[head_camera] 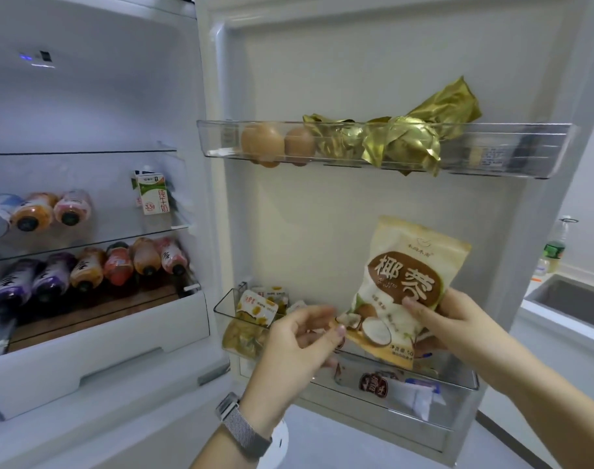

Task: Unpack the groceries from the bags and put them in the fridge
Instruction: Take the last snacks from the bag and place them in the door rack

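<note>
A: What are the two hands doing at the fridge door?

B: The right hand (457, 324) grips the cream-and-brown plastic pouch printed with coconut halves (403, 292), thumb across its front near the right edge, fingers curled behind. The left hand (299, 343) pinches the pouch's lower left corner between thumb and forefinger. A woven metal watch strap (243, 431) sits on that wrist.

A: And where is the pouch itself?

B: Upright, tilted a little, in front of the white inner face of the open fridge door (322, 211). Its bottom edge hangs just above the clear plastic lower door bin (457, 384), directly under both hands. Whether it touches the rim I cannot tell.

A: What lies in that bin?

B: To the left of the left hand, small sealed yellow-and-white cups (255, 309); below the right hand, a dark red packet (373, 384) and a white sachet (420, 397).

A: Above the grip?

B: The clear upper door shelf (512, 154), holding two brown eggs (261, 142) and, beside them, crumpled gold foil wrappers (403, 143).

A: And further left of the hands?

B: The fridge interior: bottles lying on their sides with dark caps outward (119, 265) on the glass shelves, and a small white-and-green milk carton (151, 194) standing upright on the shelf above.
</note>
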### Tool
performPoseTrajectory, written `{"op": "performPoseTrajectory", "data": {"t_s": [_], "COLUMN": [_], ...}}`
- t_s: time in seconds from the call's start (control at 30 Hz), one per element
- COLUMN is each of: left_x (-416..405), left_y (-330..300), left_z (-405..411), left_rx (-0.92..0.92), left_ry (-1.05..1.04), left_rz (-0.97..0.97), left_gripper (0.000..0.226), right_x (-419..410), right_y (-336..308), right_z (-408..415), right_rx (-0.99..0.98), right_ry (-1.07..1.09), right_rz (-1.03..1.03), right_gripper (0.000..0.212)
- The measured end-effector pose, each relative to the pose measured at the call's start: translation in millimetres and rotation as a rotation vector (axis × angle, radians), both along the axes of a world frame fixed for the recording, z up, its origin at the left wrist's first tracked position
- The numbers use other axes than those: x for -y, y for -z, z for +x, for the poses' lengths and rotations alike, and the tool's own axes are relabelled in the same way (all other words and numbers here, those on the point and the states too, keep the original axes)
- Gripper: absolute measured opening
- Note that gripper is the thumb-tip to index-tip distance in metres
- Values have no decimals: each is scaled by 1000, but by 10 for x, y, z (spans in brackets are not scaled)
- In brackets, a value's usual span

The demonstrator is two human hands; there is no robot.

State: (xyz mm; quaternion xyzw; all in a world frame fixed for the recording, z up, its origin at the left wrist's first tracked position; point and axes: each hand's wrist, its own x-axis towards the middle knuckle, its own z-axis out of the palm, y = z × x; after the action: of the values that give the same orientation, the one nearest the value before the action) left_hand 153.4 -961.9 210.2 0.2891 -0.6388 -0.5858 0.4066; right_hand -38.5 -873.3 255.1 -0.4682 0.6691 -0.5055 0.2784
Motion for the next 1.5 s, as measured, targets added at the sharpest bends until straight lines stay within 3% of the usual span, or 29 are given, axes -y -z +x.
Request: {"op": "performPoseTrajectory", "data": {"t_s": [0.17, 0.3, 0.6, 0.83, 1.2, 1.5], "left_x": [94, 100, 25, -7, 2, -28], "left_y": [178, 264, 394, 439, 400, 467], "left_z": [-31, 8, 142, 185, 161, 287], "left_rx": [259, 445, 574, 648, 618, 602], "left_ry": [-106, -163, -98, -66, -43, -24], "left_rz": [-263, -479, -404, -399, -391, -341], "left_gripper": [19, 16, 18, 15, 14, 12], "right_x": [159, 257, 469, 586, 692, 745], "right_y": [145, 305, 602, 692, 766, 648], "right_z": [-237, -262, -367, -404, -460, -426], "right_rx": [-300, -427, -591, -947, -1023, -1012], "right_ry": [135, 167, 159, 256, 307, 276], "right_rz": [94, 157, 336, 563, 583, 653], "right_gripper": [8, 22, 28, 32, 13, 13]}}
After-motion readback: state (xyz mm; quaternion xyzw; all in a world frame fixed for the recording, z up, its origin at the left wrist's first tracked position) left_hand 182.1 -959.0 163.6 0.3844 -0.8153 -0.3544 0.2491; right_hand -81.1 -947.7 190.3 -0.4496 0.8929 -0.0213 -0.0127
